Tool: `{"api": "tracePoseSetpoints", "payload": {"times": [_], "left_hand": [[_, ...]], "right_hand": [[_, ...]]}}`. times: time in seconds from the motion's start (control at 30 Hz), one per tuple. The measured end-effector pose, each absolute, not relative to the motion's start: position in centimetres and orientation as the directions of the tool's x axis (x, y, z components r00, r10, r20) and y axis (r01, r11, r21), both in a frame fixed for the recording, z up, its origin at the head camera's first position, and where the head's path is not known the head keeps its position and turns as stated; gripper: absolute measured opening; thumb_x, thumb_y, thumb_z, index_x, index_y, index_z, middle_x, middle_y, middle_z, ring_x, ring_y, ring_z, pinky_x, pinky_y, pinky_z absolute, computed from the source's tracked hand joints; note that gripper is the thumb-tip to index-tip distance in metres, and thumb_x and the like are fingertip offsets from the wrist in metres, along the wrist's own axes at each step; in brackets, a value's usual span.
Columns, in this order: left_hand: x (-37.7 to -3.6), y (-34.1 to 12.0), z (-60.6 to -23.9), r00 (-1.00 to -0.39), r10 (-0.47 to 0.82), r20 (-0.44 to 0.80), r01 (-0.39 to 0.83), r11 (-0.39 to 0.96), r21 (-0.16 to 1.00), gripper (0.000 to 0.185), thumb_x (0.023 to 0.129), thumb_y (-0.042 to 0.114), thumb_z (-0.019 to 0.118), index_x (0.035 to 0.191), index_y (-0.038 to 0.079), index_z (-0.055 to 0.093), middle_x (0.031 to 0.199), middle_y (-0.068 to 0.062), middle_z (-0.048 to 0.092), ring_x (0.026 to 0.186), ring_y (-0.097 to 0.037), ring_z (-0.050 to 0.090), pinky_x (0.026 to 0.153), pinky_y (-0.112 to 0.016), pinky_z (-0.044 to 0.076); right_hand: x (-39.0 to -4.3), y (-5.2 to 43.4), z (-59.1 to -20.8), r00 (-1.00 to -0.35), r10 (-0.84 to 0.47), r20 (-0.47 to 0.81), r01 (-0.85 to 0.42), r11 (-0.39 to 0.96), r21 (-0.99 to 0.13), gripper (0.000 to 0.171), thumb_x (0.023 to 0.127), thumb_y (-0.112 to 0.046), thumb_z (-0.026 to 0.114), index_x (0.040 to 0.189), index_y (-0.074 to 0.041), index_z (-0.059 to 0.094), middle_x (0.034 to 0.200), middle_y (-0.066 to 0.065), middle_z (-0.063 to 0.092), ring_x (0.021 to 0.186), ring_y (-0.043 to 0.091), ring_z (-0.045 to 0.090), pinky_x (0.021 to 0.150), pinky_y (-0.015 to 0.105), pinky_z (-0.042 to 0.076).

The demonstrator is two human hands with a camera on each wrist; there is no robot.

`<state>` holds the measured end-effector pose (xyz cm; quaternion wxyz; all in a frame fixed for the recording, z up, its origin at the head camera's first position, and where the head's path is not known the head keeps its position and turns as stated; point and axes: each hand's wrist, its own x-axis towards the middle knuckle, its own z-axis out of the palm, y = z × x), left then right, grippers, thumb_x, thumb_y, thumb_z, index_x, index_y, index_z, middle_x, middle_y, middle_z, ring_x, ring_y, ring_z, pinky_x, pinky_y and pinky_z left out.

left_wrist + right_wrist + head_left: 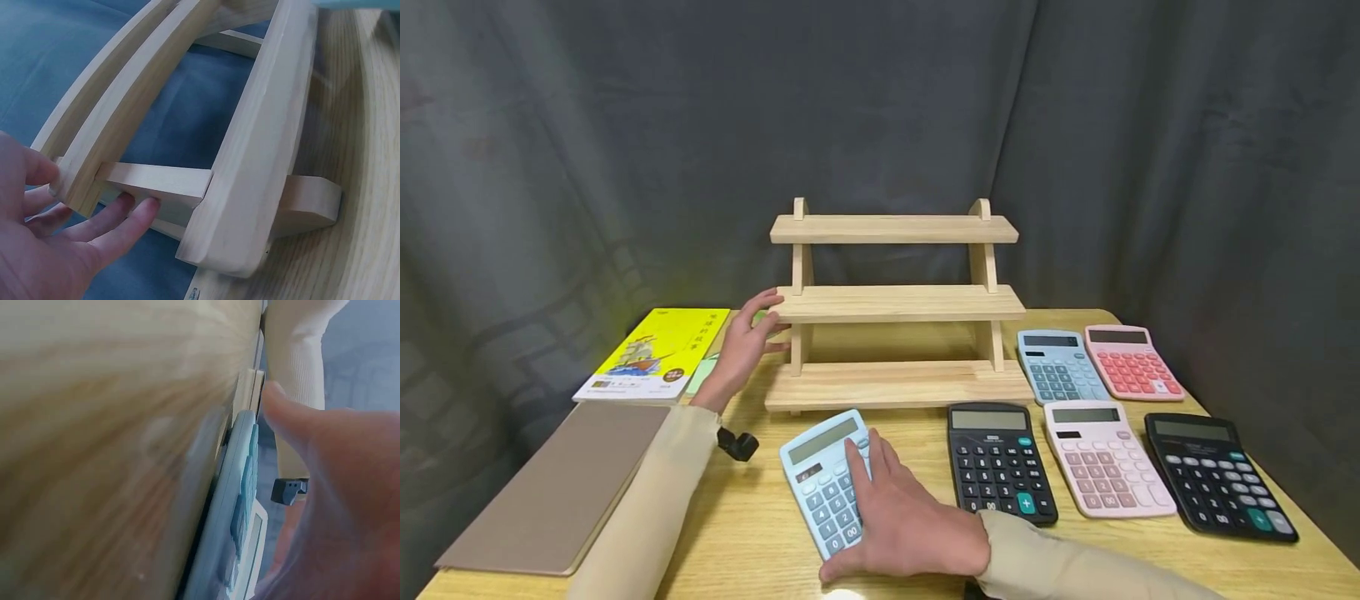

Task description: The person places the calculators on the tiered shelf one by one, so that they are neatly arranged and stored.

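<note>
- My right fingers lie flat and nearly straight over the keys of the blue calculator, with the thumb along its near edge; they press on it and are not yet curled around it.
- This calculator lies flat on the table, tilted a little, just in front of the lowest board of the rack.
- I judge that the step in hand is taking this calculator up. The next move calls for the fingers to close on its two long edges and lift it off the table.
- My left hand is open at the left end of the rack's middle board. In the left wrist view its fingertips touch the side piece there, steadying the rack without gripping it.
- The right forearm comes in low from the right near corner; the left arm is stretched forward past the book.
- Five other calculators lie to the right, apart from my hands.
</note>
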<state>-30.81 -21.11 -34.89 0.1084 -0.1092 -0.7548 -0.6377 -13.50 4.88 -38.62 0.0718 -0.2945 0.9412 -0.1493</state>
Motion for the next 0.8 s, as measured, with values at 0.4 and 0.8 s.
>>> {"api": "tracePoseSetpoints", "payload": {"times": [0.4, 0.8], "left_hand": [[-30.7, -21.0, -34.8, -0.955, 0.021, 0.295, 0.295, 0.167, 0.941, 0.044, 0.108, 0.016, 0.044, 0.15, 0.0, 0.043, 0.164, -0.001, 0.026, 0.128, -0.047, 0.052, 0.094, -0.058, 0.053], [-30.5, -21.0, -34.8, -0.95, 0.034, 0.309, 0.31, 0.152, 0.938, 0.046, 0.108, 0.016, 0.043, 0.151, -0.001, 0.041, 0.165, -0.001, 0.024, 0.126, -0.046, 0.054, 0.09, -0.054, 0.057]], "right_hand": [[-12.7, 4.4, -38.7, -0.845, -0.534, -0.014, -0.504, 0.806, -0.31, 0.139, 0.062, -0.069, 0.084, 0.161, -0.004, 0.012, 0.158, 0.036, 0.017, 0.144, 0.044, 0.028, 0.114, 0.054, 0.038], [-12.8, 6.0, -38.4, -0.848, -0.525, 0.069, -0.509, 0.771, -0.383, 0.134, 0.057, -0.061, 0.089, 0.155, 0.004, 0.025, 0.156, 0.03, 0.028, 0.143, 0.04, 0.03, 0.119, 0.052, 0.029]]}}
